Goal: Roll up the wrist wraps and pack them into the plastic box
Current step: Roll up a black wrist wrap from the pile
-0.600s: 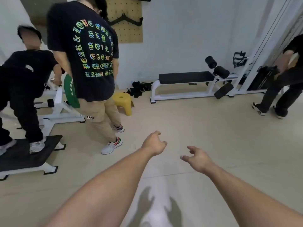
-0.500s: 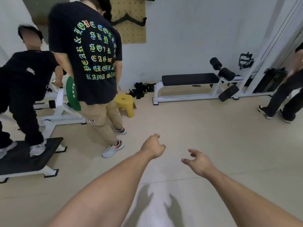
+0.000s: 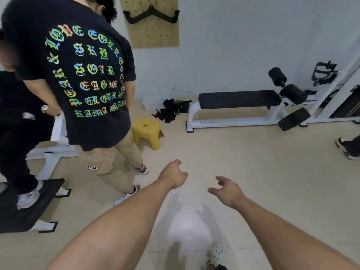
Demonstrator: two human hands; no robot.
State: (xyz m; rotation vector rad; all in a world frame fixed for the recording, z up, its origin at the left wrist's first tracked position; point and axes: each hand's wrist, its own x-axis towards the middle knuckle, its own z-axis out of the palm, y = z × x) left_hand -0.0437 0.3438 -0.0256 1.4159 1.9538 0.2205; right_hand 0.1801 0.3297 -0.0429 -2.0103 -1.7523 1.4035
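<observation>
Both arms reach forward over the floor (image 3: 253, 162). Left hand (image 3: 172, 175) loosely curled, right hand (image 3: 227, 190) fingers spread; neither holds anything. Wraps (image 3: 171, 111) lie heaped at 12 o'clock, box (image 3: 151, 102) just beside at their 9 o'clock, stool (image 3: 146, 131) nearer.

Pale beige floor (image 3: 253, 172), smooth and faintly glossy. At the far side by the wall, a loose heap of black wrist wraps (image 3: 172, 110) lying directly on it, a clear plastic box (image 3: 151, 102) just left of them. Near those, a yellow stool (image 3: 146, 131); to the right, a white-framed bench (image 3: 237, 106).
</observation>
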